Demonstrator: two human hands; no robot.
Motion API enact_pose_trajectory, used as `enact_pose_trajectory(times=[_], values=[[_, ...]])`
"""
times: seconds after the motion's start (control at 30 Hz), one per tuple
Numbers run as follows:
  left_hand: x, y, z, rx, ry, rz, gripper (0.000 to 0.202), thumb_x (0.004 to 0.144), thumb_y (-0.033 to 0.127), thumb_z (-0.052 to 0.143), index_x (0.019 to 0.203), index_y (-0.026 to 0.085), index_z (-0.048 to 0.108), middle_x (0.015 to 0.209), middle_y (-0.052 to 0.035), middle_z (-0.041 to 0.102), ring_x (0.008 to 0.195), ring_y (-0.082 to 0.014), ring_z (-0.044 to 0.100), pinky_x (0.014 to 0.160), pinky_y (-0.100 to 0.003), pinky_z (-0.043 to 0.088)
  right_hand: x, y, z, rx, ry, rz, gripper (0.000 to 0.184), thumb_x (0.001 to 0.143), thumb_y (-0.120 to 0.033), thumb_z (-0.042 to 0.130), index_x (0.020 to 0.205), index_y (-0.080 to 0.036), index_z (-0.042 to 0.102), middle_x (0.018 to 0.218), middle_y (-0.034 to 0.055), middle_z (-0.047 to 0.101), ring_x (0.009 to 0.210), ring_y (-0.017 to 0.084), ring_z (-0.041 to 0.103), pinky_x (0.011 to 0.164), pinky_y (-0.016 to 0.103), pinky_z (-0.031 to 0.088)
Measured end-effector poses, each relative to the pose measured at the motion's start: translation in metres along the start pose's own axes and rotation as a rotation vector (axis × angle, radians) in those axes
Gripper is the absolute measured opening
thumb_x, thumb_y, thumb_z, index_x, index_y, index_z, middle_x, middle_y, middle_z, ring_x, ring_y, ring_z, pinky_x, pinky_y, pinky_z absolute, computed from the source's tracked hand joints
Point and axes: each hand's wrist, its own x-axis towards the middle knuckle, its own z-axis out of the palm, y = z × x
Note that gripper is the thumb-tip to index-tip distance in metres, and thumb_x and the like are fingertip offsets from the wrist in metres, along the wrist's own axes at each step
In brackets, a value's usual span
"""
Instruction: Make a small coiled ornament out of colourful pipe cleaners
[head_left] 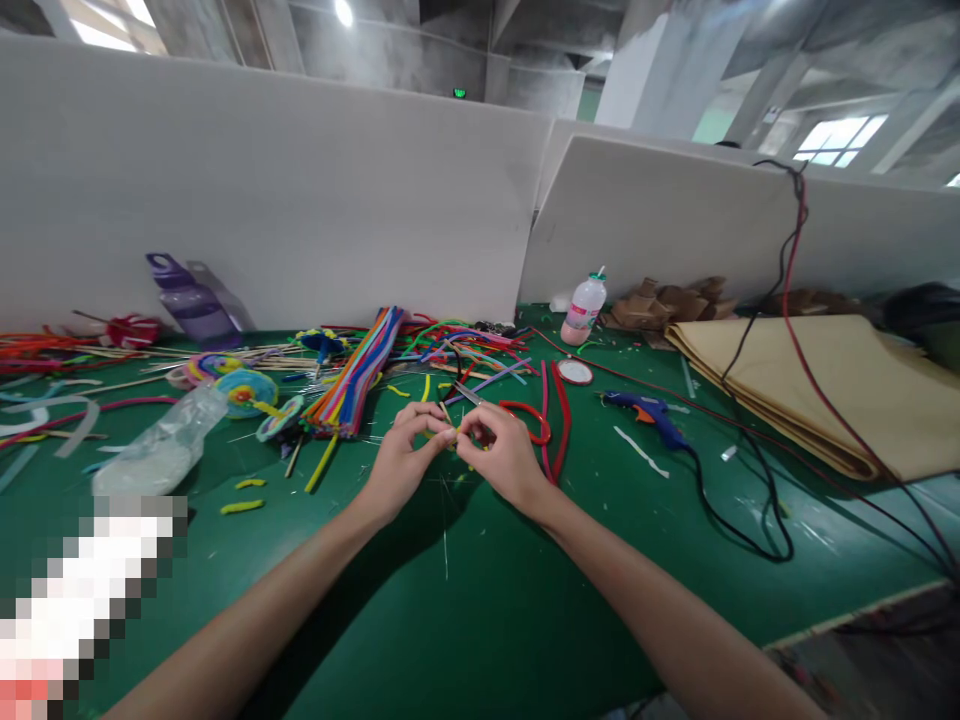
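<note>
My left hand (405,455) and my right hand (501,452) meet over the green table (465,600), fingertips pinched together on a short yellow pipe cleaner (448,434). Both hands are closed on it. Just behind them lies a bundle of many-coloured pipe cleaners (358,375) and a tangle of loose ones (465,350). A red pipe cleaner loop (534,420) lies right of my right hand. Short yellow pieces (244,505) lie to the left.
A blue glue gun (649,412) with a black cord lies to the right, beside folded tan paper (817,385). A pink drink bottle (583,310), a purple bottle (191,300), a clear plastic bag (161,445), round coiled pieces (244,390) and white partition boards (300,190) stand behind.
</note>
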Motion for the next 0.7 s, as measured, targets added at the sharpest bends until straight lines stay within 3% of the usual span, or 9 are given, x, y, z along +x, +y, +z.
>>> enact_pose_trajectory(times=[0.07,0.2,0.37,0.53,0.7], values=[[0.001,0.0,-0.001,-0.003,-0.025,0.005,0.015,0.078,0.033,0.057,0.072,0.019,0.061,0.095,-0.0036,0.054,0.099,-0.0198,0.051,0.09,-0.034,0.035,0.0,0.0,0.0,-0.026,0.002,-0.018,0.006,0.071,-0.014,0.053,0.066,-0.018,0.051,0.063,-0.0034,0.045,0.057,0.009,0.041,0.054,0.021,0.033],[0.007,-0.002,-0.011,0.021,-0.228,0.028,0.017,0.083,0.032,0.05,0.076,0.019,0.058,0.081,-0.0012,0.058,0.083,-0.0167,0.053,0.082,-0.031,0.038,0.0,0.001,-0.003,-0.035,-0.008,-0.032,0.008,0.071,-0.014,0.052,0.065,-0.018,0.049,0.062,-0.0034,0.043,0.058,0.01,0.04,0.056,0.022,0.032],[0.013,-0.002,-0.023,0.067,-0.253,0.029,0.022,0.083,0.033,0.049,0.07,0.018,0.058,0.074,-0.0006,0.056,0.078,-0.0166,0.049,0.077,-0.029,0.035,0.002,0.001,-0.009,-0.005,-0.027,0.019,0.008,0.07,-0.015,0.051,0.064,-0.018,0.047,0.059,-0.004,0.039,0.056,0.01,0.037,0.054,0.021,0.031],[0.012,0.001,-0.023,-0.227,-0.177,-0.105,0.024,0.08,0.033,0.054,0.062,0.017,0.049,0.065,0.0023,0.044,0.064,-0.0121,0.04,0.061,-0.024,0.032,0.004,0.002,-0.012,0.095,-0.058,0.111,0.006,0.071,-0.017,0.051,0.066,-0.019,0.047,0.057,-0.0048,0.038,0.054,0.009,0.036,0.051,0.021,0.029],[0.009,0.005,-0.016,-0.693,-0.077,-0.245,0.022,0.076,0.028,0.06,0.061,0.016,0.05,0.066,0.0017,0.043,0.062,-0.01,0.04,0.058,-0.022,0.033,0.003,-0.001,-0.011,0.17,-0.078,0.141,0.007,0.074,-0.02,0.049,0.067,-0.019,0.046,0.057,-0.0052,0.036,0.053,0.009,0.035,0.051,0.021,0.03]])
